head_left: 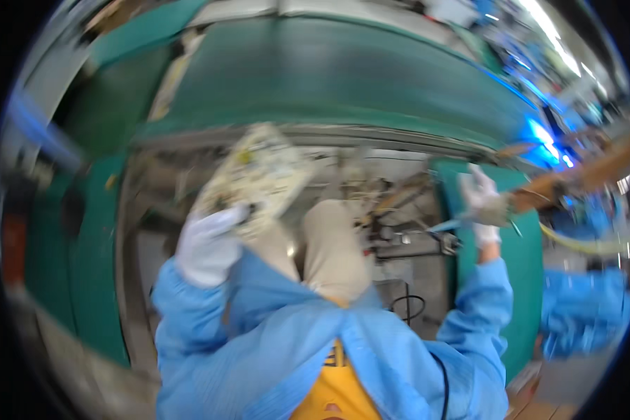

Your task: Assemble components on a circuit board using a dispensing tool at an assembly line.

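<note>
My left hand [208, 246], in a white glove, grips the near end of a pale circuit board [276, 168] dotted with small dark and yellowish parts. The board is held tilted above my left knee, in front of the green worktop's near edge. My right hand [477, 196], also white-gloved, is raised over a green surface on the right. Beside it are a pointed light-blue piece [451, 224] and a greyish piece [497, 211]. Blur hides whether my right fingers close on either.
Beyond my lap runs a long green worktop [315, 70] with a metal edge. A brown bar-like shape [581, 173] reaches in from the right. Under the bench are metal rods and a black cable [407, 306]. Blue cloth [584, 308] lies at the far right.
</note>
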Demonstrator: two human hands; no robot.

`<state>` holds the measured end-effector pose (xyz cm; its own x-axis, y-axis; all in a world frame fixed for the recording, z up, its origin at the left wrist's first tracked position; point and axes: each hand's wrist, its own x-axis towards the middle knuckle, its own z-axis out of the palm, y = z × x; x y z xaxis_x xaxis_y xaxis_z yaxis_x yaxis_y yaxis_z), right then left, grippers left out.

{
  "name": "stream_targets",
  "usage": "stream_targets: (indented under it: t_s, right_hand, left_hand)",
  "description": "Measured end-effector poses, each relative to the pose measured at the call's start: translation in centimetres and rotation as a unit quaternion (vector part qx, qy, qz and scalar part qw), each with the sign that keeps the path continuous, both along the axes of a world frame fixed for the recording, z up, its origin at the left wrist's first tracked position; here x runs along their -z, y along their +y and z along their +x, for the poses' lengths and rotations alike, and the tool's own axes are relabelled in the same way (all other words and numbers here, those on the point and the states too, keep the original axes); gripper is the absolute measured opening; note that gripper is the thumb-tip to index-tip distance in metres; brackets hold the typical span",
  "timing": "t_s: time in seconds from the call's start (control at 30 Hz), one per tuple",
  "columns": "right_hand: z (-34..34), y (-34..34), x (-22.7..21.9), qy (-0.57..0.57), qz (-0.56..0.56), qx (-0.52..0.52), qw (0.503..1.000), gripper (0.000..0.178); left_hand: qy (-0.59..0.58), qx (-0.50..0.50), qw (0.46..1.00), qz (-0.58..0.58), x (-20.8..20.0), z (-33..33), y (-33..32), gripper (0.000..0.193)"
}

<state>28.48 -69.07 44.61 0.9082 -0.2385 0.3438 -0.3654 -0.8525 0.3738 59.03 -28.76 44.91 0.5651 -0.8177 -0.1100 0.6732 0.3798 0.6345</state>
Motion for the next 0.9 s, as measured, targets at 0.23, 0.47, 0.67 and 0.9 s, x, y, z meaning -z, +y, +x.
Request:
stream_targets:
  t_s: [0.23, 0.47, 0.67, 0.9]
  right_hand:
    - [-2.0, 0.1, 7.1, -0.148, 0.197, 0.242, 0.939, 0.041]
    - [1.3, 2.3, 5.1, -0.146, 0.209, 0.212, 0.943, 0.054]
    - [0.5, 3.2, 5.6, -0.145, 0.193, 0.246, 0.939, 0.053]
    - [1.4, 5.7, 7.6, -0.14, 0.198, 0.251, 0.937, 0.054]
  left_hand:
    - [-0.157, -0.144, 0.977, -0.002, 1.0, 13.5, 3.3, 0.042]
    - [-0.373, -0.337, 0.829, 0.245, 6.0, 47.2, 16.9, 0.04]
    - [-0.463, -0.358, 0.709, 0.392, 9.1, 58.6, 20.1, 0.045]
    - [-0.523, -0.283, 0.347, 0.725, 15.2, 57.5, 23.2, 0.048]
